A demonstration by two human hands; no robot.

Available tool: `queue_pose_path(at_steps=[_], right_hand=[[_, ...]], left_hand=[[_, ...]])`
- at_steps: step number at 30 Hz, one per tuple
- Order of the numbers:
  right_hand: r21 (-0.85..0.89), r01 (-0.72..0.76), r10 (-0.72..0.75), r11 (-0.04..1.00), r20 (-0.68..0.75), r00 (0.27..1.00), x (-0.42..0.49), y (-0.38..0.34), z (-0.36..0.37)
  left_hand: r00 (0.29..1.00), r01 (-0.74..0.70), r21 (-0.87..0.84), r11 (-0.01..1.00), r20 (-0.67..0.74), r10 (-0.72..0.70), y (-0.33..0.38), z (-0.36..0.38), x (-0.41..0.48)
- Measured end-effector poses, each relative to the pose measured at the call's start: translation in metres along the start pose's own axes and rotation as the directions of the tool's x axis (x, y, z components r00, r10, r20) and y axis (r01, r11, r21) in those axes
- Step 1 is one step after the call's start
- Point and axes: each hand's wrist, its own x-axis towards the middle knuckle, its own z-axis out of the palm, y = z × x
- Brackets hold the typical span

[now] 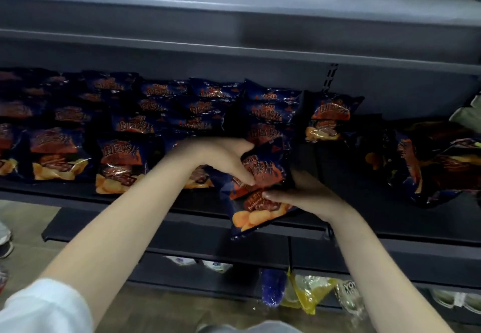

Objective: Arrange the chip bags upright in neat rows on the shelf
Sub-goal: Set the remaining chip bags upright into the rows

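Both hands on one dark-blue foil chip bag, tilted over the dark grey metal shelf front edge. Right hand pinches its side, left hand grips its top. Behind: rows of matching upright bags.

Dark grey metal shelving fills the view; an upper shelf runs above the left hand; a slotted upright stands up and to its right; brownish floor shows down to its left; lighting is dim.
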Motion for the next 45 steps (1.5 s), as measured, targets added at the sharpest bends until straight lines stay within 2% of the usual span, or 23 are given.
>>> queue_pose_path(at_steps=[1,3,4,5,7,8,9,12,16,20,23,25,28,33,38,42,45], right_hand=[[0.021,0.009,-0.008,1.0,-0.057,0.998,0.002,0.004,0.003],[0.097,0.018,0.002,0.995,-0.202,0.979,0.005,0.011,0.004],[0.15,0.011,0.032,0.989,-0.282,0.959,0.006,0.016,0.005],[0.212,0.003,0.073,0.977,-0.347,0.935,0.006,0.02,0.006],[0.319,-0.006,0.142,0.948,-0.405,0.903,0.007,0.03,0.011],[0.352,-0.009,0.164,0.936,-0.412,0.896,0.008,0.035,0.014],[0.372,-0.015,0.18,0.928,-0.415,0.892,0.009,0.038,0.017],[0.364,-0.023,0.181,0.931,-0.406,0.896,0.01,0.041,0.022],[0.211,-0.034,0.121,0.977,-0.416,0.901,0.015,0.036,0.029],[0.119,-0.049,0.108,0.992,-0.565,0.818,0.014,0.044,0.043],[0.003,-0.033,0.026,0.999,-0.684,0.729,0.012,0.05,0.052],[-0.086,-0.03,-0.043,0.996,-0.728,0.685,0.013,0.052,0.054],[-0.16,-0.016,-0.111,0.987,-0.748,0.655,0.014,0.05,0.055],[-0.17,-0.017,-0.124,0.985,-0.778,0.616,0.014,0.051,0.06],[-0.147,-0.01,-0.112,0.989,-0.794,0.597,0.015,0.056,0.062],[-0.192,-0.024,-0.147,0.981,-0.82,0.553,0.017,0.06,0.065],[-0.159,-0.016,-0.127,0.987,-0.842,0.525,0.018,0.062,0.066]], left_hand=[[0.999,-0.011,0.004,1.0,-0.048,0.011,0.001,0.001,0.002],[0.961,-0.094,-0.011,0.996,-0.262,0.088,0.002,0.005,-0.002],[0.901,-0.141,0.018,0.99,-0.412,0.136,0.002,0.008,-0.006],[0.811,-0.164,0.068,0.984,-0.558,0.174,0.001,0.014,-0.009],[0.627,-0.178,0.098,0.979,-0.756,0.19,0.0,0.036,-0.014],[0.585,-0.189,0.071,0.979,-0.793,0.171,-0.001,0.052,-0.017],[0.573,-0.203,0.049,0.978,-0.804,0.16,-0.001,0.07,-0.018],[0.617,-0.16,0.131,0.978,-0.76,0.203,-0.003,0.125,-0.014],[0.682,-0.059,0.245,0.968,-0.697,0.219,-0.006,0.167,-0.004],[0.701,-0.052,0.252,0.966,-0.68,0.215,-0.011,0.178,0.003],[0.702,-0.049,0.274,0.961,-0.675,0.228,-0.019,0.181,0.008],[0.701,-0.044,0.297,0.954,-0.671,0.241,-0.024,0.185,0.01],[0.662,-0.035,0.339,0.94,-0.697,0.276,-0.029,0.193,0.014],[0.637,-0.04,0.351,0.936,-0.712,0.295,-0.032,0.197,0.017],[0.652,-0.079,0.374,0.924,-0.682,0.331,-0.034,0.195,0.015],[0.69,-0.098,0.43,0.898,-0.621,0.372,-0.039,0.194,0.014],[0.699,-0.125,0.45,0.884,-0.593,0.401,-0.042,0.194,0.015]])
